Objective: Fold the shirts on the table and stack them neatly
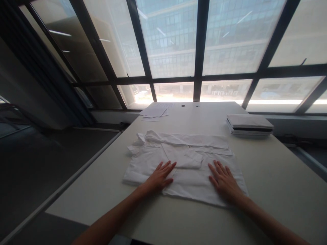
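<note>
A white shirt (pixel 186 182) lies partly folded on the table in front of me, its collar end bunched at the far left and a sleeve folded across its middle. Flat on the left half of the cloth rests my left hand (pixel 160 177), fingers spread beside the folded sleeve. My right hand (pixel 224 178) presses on the right part of the shirt, its fingers also spread and pointing away from me. Neither hand grips anything.
The white table (pixel 276 177) reaches toward the windows. At its far right sits a stack of folded cloths (pixel 249 125), one dark layer among them. Loose paper sheets (pixel 154 111) lie at the far left. Two small dark round spots (pixel 183 105) show near the far edge.
</note>
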Demonstrator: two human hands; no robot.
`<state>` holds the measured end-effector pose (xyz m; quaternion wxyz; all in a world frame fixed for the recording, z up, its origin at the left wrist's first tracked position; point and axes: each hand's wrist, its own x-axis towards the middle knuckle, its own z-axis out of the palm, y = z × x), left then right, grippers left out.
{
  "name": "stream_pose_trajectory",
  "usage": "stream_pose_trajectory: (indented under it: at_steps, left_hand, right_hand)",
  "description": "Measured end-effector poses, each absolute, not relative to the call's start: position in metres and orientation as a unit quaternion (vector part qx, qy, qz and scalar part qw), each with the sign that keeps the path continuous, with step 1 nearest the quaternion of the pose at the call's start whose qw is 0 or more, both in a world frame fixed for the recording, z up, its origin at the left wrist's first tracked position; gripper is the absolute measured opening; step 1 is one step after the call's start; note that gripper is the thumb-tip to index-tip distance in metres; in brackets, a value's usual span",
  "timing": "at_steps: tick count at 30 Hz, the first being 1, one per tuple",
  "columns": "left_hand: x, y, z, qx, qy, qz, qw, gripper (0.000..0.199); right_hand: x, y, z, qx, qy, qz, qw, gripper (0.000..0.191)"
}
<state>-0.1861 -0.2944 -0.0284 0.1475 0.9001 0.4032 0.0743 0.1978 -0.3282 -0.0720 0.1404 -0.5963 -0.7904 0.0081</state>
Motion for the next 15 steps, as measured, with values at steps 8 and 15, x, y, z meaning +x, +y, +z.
stream_pose_trajectory:
  at_steps: [8,15]
  left_hand:
    - [-0.197,-0.282,-0.026,0.887,0.423,0.106,0.151,0.063]
    - [-0.220,-0.195,-0.013,0.822,0.537,0.186,0.044,0.039]
  right_hand:
    - [0.202,-0.314,-0.050,-0.610,-0.770,0.051,0.181,0.056]
    - [0.214,-0.246,-0.031,-0.598,-0.782,-0.005,0.174,0.041]
